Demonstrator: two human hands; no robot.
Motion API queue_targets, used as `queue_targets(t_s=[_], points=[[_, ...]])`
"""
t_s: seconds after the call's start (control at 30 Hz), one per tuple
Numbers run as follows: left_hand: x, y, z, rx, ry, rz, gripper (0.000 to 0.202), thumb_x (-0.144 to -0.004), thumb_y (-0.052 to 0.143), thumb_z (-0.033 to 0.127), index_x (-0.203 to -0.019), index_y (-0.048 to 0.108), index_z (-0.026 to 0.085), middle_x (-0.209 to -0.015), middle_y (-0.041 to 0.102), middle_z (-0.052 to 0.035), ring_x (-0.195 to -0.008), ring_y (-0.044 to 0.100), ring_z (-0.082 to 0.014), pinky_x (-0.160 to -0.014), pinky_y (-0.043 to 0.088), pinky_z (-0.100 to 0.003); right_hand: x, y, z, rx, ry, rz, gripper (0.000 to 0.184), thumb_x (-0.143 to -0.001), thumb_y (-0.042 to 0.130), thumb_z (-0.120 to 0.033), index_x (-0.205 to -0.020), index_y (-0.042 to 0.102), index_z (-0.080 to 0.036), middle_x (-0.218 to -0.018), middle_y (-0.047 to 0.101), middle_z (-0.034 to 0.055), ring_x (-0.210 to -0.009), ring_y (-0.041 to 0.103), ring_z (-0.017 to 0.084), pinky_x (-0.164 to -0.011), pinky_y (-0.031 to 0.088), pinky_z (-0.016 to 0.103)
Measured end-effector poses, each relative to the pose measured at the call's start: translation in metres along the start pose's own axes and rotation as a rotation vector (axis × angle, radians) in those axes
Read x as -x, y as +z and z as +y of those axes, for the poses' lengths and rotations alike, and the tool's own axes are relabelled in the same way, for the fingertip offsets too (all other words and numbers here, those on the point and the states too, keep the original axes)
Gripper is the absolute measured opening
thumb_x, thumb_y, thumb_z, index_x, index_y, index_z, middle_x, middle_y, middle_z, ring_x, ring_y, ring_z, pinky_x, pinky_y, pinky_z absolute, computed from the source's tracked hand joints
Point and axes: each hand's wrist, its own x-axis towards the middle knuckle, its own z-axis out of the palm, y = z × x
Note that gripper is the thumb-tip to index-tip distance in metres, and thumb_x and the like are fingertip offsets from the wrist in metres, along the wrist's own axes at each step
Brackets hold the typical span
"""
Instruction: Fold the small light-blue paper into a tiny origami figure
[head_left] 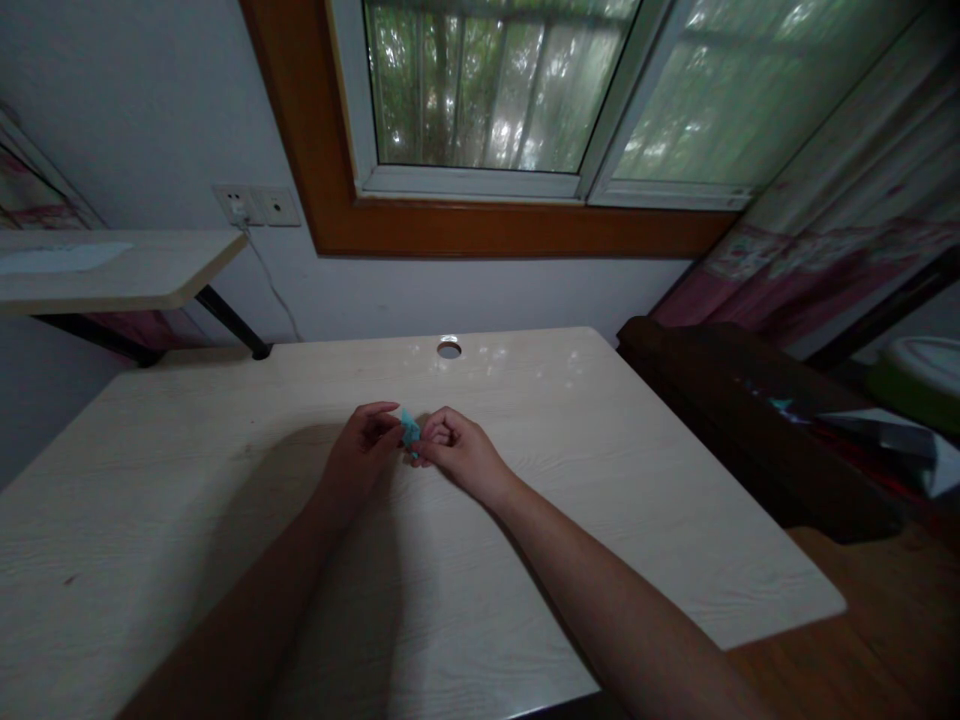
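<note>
A small piece of teal paper (409, 429) is pinched between both hands over the middle of a pale wooden desk (225, 520). My left hand (364, 445) grips its left side with fingers curled. My right hand (454, 450) holds its right side, fingers closed in a pinch. Most of the paper is hidden by the fingertips. Both forearms reach in from the bottom edge and rest on or just above the desk top.
A round cable hole (448, 348) sits near the desk's far edge. A second table (112, 265) stands at the left, a wall socket (255, 205) with a white cable behind it. A dark wooden bed frame (735, 410) flanks the right side, beneath a window (525, 90).
</note>
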Motion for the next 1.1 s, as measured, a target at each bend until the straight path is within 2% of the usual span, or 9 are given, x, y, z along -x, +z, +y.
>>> queue_targets(t_s=[0.23, 0.37, 0.5, 0.7, 0.77, 0.87, 1.0, 1.1], points=[[0.003, 0.000, 0.006, 0.013, -0.051, -0.033, 0.028, -0.083, 0.069, 0.030, -0.108, 0.060, 0.020, -0.080, 0.065, 0.0003, -0.071, 0.063, -0.0138, -0.069, 0.051, -0.028, 0.002, 0.004, -0.001, 0.039, 0.029, -0.037, 0.035, -0.071, 0.081, -0.040, -0.082, 0.057, -0.018, -0.073, 0.071, 0.0012, -0.068, 0.070, 0.015, -0.064, 0.053, 0.027], [0.004, 0.001, 0.005, 0.002, -0.035, -0.018, 0.023, -0.087, 0.065, 0.034, -0.103, 0.060, 0.019, -0.085, 0.066, -0.0013, -0.075, 0.064, -0.0150, -0.073, 0.053, -0.030, 0.001, 0.002, 0.000, 0.061, 0.008, 0.017, 0.031, -0.074, 0.080, -0.040, -0.081, 0.059, -0.018, -0.072, 0.071, 0.0014, -0.065, 0.069, 0.015, -0.062, 0.051, 0.025], [0.004, 0.001, 0.002, -0.072, -0.030, -0.007, 0.023, -0.081, 0.071, 0.034, -0.092, 0.059, 0.019, -0.085, 0.065, -0.0008, -0.076, 0.064, -0.0148, -0.072, 0.051, -0.029, 0.001, 0.000, 0.001, 0.135, 0.004, 0.051, 0.030, -0.076, 0.078, -0.041, -0.081, 0.060, -0.018, -0.070, 0.072, 0.0022, -0.062, 0.068, 0.014, -0.059, 0.049, 0.024], [0.001, 0.000, 0.001, -0.148, -0.038, 0.030, 0.020, -0.080, 0.070, 0.031, -0.090, 0.057, 0.020, -0.081, 0.062, 0.0014, -0.075, 0.062, -0.0145, -0.070, 0.049, -0.027, 0.006, 0.002, 0.001, 0.256, -0.010, -0.050, 0.027, -0.083, 0.071, -0.044, -0.088, 0.063, -0.019, -0.071, 0.072, 0.0018, -0.060, 0.067, 0.014, -0.060, 0.049, 0.024], [0.002, -0.001, 0.001, -0.148, -0.025, 0.053, 0.018, -0.081, 0.068, 0.029, -0.093, 0.056, 0.021, -0.082, 0.061, 0.0014, -0.077, 0.061, -0.0147, -0.071, 0.048, -0.027, 0.006, 0.002, -0.001, 0.294, -0.050, -0.065, 0.024, -0.085, 0.069, -0.042, -0.092, 0.065, -0.020, -0.076, 0.073, 0.0018, -0.064, 0.068, 0.014, -0.064, 0.050, 0.025], [0.003, -0.002, 0.001, -0.123, -0.018, 0.056, 0.016, -0.083, 0.065, 0.027, -0.094, 0.054, 0.021, -0.084, 0.060, 0.0012, -0.078, 0.058, -0.0142, -0.071, 0.046, -0.026, 0.005, 0.000, -0.004, 0.384, -0.149, -0.019, 0.019, -0.088, 0.066, -0.036, -0.100, 0.069, -0.022, -0.081, 0.072, 0.0016, -0.072, 0.067, 0.014, -0.070, 0.050, 0.027], [0.004, -0.001, 0.002, -0.073, -0.057, 0.022, 0.015, -0.084, 0.063, 0.026, -0.093, 0.052, 0.022, -0.082, 0.057, 0.0018, -0.074, 0.055, -0.0136, -0.068, 0.044, -0.025, 0.003, -0.003, -0.009, 0.503, -0.242, 0.065, 0.020, -0.087, 0.067, -0.034, -0.104, 0.071, -0.024, -0.086, 0.069, 0.0026, -0.077, 0.064, 0.015, -0.072, 0.050, 0.027], [0.005, 0.001, 0.004, -0.067, -0.072, -0.006, 0.016, -0.084, 0.062, 0.026, -0.094, 0.051, 0.022, -0.083, 0.056, 0.0018, -0.076, 0.055, -0.0138, -0.069, 0.044, -0.026, 0.003, -0.004, -0.011, 0.543, -0.289, 0.052, 0.020, -0.087, 0.068, -0.034, -0.104, 0.072, -0.025, -0.090, 0.068, 0.0037, -0.079, 0.062, 0.015, -0.073, 0.050, 0.028]])
